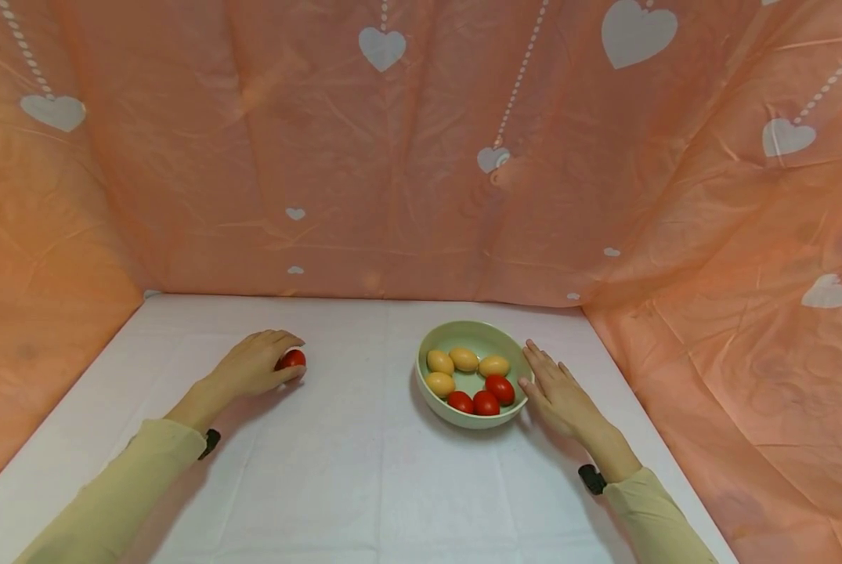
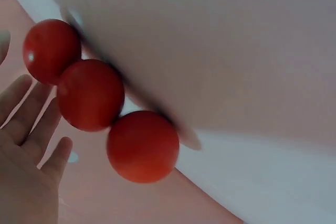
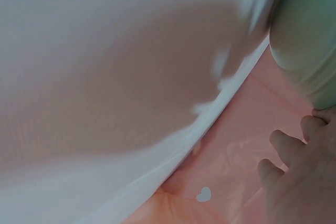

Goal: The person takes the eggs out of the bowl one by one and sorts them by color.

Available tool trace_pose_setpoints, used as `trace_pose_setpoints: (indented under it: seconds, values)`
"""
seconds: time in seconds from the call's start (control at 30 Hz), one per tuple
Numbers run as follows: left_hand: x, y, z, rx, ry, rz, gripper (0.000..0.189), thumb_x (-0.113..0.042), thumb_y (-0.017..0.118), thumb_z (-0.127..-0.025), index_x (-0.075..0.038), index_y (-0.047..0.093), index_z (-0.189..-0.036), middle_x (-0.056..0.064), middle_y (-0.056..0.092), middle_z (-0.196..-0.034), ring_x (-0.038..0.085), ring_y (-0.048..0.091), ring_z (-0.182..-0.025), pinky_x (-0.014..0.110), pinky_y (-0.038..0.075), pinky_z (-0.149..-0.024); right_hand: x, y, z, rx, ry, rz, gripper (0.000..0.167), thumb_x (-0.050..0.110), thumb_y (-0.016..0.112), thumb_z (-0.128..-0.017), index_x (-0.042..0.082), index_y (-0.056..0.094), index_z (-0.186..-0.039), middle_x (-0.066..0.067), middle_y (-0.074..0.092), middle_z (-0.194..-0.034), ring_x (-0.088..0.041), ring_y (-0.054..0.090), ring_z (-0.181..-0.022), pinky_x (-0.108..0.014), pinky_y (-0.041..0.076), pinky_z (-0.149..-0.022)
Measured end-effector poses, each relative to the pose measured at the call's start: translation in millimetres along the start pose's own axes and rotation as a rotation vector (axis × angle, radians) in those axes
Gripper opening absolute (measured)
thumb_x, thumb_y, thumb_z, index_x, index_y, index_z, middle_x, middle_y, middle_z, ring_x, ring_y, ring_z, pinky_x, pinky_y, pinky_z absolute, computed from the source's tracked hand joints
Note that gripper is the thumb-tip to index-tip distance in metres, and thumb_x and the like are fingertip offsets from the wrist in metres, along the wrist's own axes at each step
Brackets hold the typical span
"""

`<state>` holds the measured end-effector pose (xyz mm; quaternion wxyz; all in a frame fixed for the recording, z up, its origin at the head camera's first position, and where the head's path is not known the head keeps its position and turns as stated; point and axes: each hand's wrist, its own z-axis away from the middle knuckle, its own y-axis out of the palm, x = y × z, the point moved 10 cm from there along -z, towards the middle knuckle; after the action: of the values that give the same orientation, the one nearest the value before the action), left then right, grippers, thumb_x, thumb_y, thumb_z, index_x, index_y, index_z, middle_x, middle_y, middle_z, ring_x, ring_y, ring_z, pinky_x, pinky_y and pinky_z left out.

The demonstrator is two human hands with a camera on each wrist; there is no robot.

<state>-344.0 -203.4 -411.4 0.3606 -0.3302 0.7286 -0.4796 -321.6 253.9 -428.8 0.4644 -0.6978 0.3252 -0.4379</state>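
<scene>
My left hand [image 1: 258,364] is at the left of the table, its fingers and thumb around a red egg-shaped ball [image 1: 293,359] without visibly gripping it. The left wrist view shows three red balls in a row, the middle ball [image 2: 90,95] touching both others, beside the loosely spread fingers [image 2: 37,124]. The hand hides most of them from the head view. My right hand [image 1: 561,399] lies along the right side of a pale green bowl [image 1: 438,411], fingers straight and thumb at the rim. Inside sit several yellow egg-shaped balls [image 1: 464,359] and three red balls [image 1: 486,403].
A white cloth [image 1: 336,486] covers the table. Orange-pink sheeting [image 1: 392,180] with white hearts stands behind and at both sides, close to the table edges. Black bands [image 1: 593,479] circle both wrists.
</scene>
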Motion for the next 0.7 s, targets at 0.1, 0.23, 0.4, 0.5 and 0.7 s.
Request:
trace_pose_setpoints:
  seconds: [0.1,0.23,0.4,0.5,0.7]
  values:
    - [-8.0,-5.2,-1.9,-0.06,0.029,0.021,0.037,-0.019,0.076,-0.093,-0.001,0.069,-0.126,0.015,0.069,-0.124,0.039,0.064,-0.116,0.06,0.048,-0.104,0,0,-0.5,0.0,0.001,0.004,0.065,0.038,0.043,-0.112,-0.001,0.027,-0.162,-0.017,0.022,-0.171,-0.045,0.027,-0.153,-0.067,0.017,-0.122]
    - [-19.0,-9.6,-8.0,-0.129,0.046,0.073,0.034,-0.014,0.075,-0.094,-0.002,0.069,-0.125,0.013,0.069,-0.125,0.038,0.065,-0.117,0.06,0.049,-0.102,0,-1,-1.0,0.0,0.0,0.006,0.065,0.037,0.043,-0.112,-0.001,0.027,-0.162,-0.017,0.022,-0.171,-0.046,0.027,-0.153,-0.067,0.018,-0.122]
    - [-33.8,-11.9,-18.0,-0.222,0.073,0.133,0.031,-0.012,0.075,-0.094,-0.003,0.07,-0.124,0.012,0.07,-0.123,0.033,0.068,-0.107,0.058,0.051,-0.098,-1,0,-1.1,0.002,0.002,0.003,0.066,0.038,0.042,-0.112,-0.001,0.027,-0.162,-0.017,0.022,-0.171,-0.046,0.026,-0.153,-0.068,0.017,-0.122]
    - [-44.8,-12.5,-22.9,-0.275,0.097,0.171,0.031,-0.01,0.076,-0.093,-0.004,0.07,-0.123,0.012,0.07,-0.121,0.03,0.068,-0.1,0.055,0.053,-0.094,-1,2,-1.1,0.005,0.004,0.005,0.066,0.038,0.042,-0.112,-0.001,0.026,-0.163,-0.017,0.022,-0.171,-0.045,0.026,-0.153,-0.067,0.017,-0.122]
    - [-65.8,-10.6,-36.2,-0.343,0.129,0.26,0.031,-0.009,0.076,-0.093,-0.004,0.069,-0.123,0.012,0.069,-0.122,0.028,0.067,-0.099,0.05,0.055,-0.09,-2,2,-1.0,0.003,0.005,-0.001,0.066,0.039,0.041,-0.112,0.0,0.026,-0.163,-0.016,0.021,-0.171,-0.045,0.026,-0.154,-0.067,0.017,-0.122]
